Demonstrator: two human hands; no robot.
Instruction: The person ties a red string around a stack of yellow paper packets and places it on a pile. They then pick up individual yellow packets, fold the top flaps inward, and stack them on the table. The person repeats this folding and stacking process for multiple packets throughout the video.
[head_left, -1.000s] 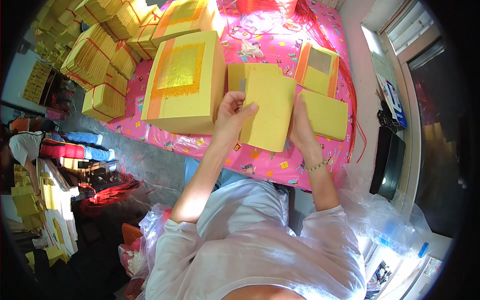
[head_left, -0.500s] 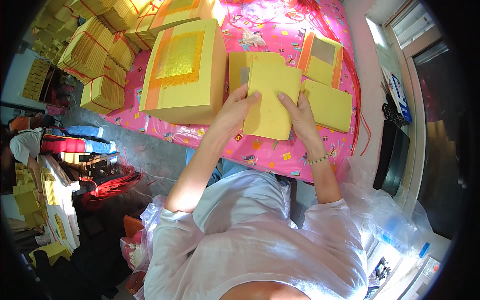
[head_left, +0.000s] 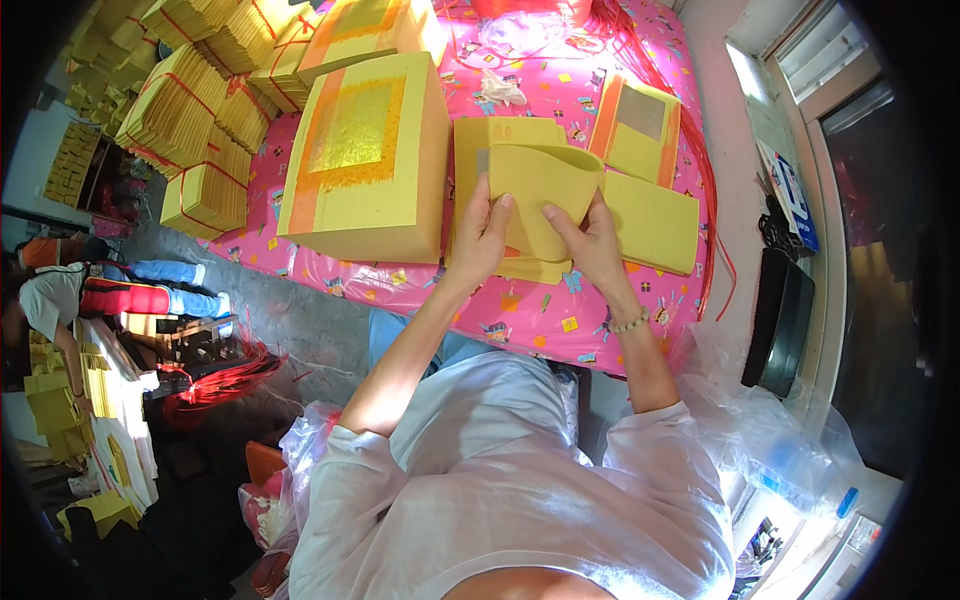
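Observation:
Between my two hands a few yellow paper sheets are bent into a curve, with the far edge curling over. My left hand pinches the sheets at their left side, thumb on top. My right hand grips their right side the same way. Beneath and behind them lies more yellow paper with a silver patch partly showing. To the right of my right hand rests a plain yellow paper stack. Farther back sits a stack with orange bands and a silver square.
A tall yellow paper stack with a gold square stands to the left on the pink covered table. Tied bundles are piled at the far left. Red strings hang along the right edge. A person works at another table.
The sheets in my hands lay fairly flat before; now they are bent and curled over. More paper shows beneath them. My left hand has come slightly lower.

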